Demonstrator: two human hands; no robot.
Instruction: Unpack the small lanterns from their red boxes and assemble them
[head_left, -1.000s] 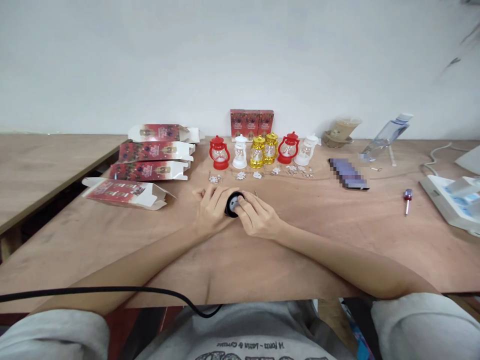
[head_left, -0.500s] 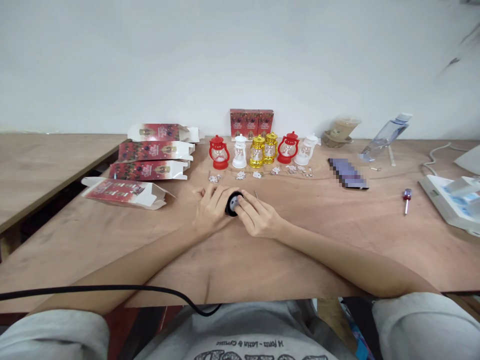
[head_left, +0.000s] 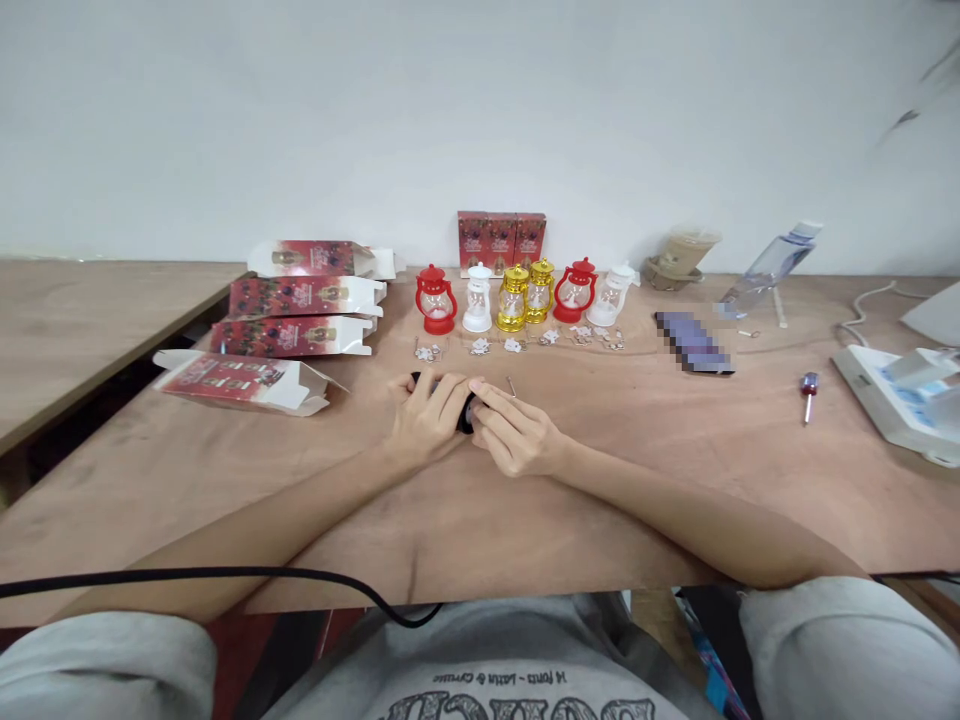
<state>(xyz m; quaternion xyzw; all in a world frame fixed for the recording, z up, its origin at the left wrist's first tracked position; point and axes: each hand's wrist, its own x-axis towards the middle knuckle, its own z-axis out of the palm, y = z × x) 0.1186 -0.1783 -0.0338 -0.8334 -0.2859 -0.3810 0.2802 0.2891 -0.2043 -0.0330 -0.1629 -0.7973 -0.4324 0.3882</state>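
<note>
The left hand (head_left: 426, 420) now curls further over the small black lantern (head_left: 463, 412), so the pale round underside that faced up half a second ago is hidden; only a dark sliver shows between the two hands. The right hand (head_left: 517, 438) pinches that same lantern from its other side. Both hands rest on the desk (head_left: 675, 470). Judging by this, the piece has been turned in the grip. Just beyond the knuckles lies a small screw (head_left: 511, 386), further off a row of lanterns (head_left: 517, 297)

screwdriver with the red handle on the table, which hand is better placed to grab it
Right. The screwdriver lies on the table's right side, beyond the right hand. The left hand is farther and wrapped around the black lantern.
</note>
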